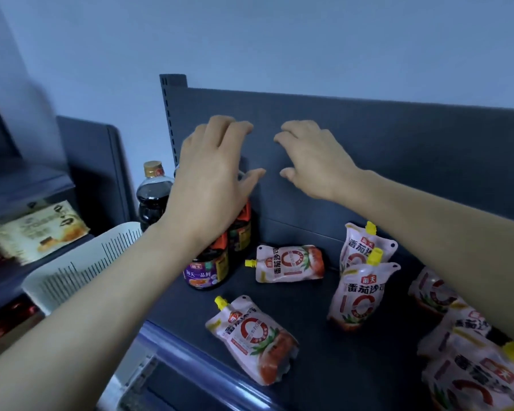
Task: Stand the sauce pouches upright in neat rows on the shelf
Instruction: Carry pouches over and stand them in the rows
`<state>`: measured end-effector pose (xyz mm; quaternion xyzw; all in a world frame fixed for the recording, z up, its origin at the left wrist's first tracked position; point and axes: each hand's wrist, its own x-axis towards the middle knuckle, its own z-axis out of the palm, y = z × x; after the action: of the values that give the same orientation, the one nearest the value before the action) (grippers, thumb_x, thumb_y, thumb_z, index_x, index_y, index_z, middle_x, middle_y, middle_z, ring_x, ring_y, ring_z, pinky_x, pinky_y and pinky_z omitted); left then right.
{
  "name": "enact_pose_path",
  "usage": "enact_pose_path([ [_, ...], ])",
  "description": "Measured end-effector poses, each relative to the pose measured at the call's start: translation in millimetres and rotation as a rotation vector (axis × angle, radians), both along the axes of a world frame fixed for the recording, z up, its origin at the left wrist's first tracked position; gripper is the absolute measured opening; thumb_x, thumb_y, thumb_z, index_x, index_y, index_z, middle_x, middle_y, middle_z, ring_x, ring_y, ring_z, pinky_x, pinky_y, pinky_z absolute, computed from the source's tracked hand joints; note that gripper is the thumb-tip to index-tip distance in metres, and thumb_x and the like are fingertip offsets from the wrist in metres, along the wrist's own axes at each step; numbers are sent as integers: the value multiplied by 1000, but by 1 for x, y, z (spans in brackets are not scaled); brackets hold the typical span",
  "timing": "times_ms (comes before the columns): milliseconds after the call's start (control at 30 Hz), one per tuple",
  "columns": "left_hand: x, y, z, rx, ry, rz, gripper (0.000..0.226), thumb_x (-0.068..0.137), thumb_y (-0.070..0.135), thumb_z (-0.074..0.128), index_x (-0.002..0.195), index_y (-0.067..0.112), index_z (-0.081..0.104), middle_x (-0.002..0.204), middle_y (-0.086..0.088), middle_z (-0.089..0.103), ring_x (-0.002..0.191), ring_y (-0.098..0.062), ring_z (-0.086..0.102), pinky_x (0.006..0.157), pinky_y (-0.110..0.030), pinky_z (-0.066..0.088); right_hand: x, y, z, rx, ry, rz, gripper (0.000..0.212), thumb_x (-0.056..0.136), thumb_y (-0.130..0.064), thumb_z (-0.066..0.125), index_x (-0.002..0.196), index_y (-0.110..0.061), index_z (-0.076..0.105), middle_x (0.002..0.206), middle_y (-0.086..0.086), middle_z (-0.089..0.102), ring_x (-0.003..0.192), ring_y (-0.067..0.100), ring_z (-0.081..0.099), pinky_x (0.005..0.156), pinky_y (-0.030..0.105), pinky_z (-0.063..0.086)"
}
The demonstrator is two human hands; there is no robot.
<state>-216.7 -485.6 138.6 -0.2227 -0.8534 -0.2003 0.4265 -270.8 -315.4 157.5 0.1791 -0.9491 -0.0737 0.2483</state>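
Sauce pouches are only partly sorted: going rightward along the shelf (324,366), two (255,339) (290,264) lie flat, two (357,295) (364,247) stand one behind the other, and more crowd the right edge. Above them, left hand (211,176) and right hand (312,161) hover spread and empty, so most of the straightening looks undone.

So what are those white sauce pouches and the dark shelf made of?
The sauce pouches look like soft glossy plastic film: creased, shiny, with hard yellow caps. The shelf seems matte dark painted metal, judging by its slotted upright, though that's a guess.
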Motion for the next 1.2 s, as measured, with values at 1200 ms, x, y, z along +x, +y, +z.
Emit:
enact_pose_path([
  [1200, -23, -20, -210, 113, -1317, 385, 28, 75, 24, 73, 91, 2, 70, 93, -12, 68, 77, -20, 57, 71, -32, 52, -113, -31, -183, 761, -879, 7, 99, 69, -38, 81, 148, -27, 23, 148, 0, 32, 128, 29, 45, 101, 46, 46],
])
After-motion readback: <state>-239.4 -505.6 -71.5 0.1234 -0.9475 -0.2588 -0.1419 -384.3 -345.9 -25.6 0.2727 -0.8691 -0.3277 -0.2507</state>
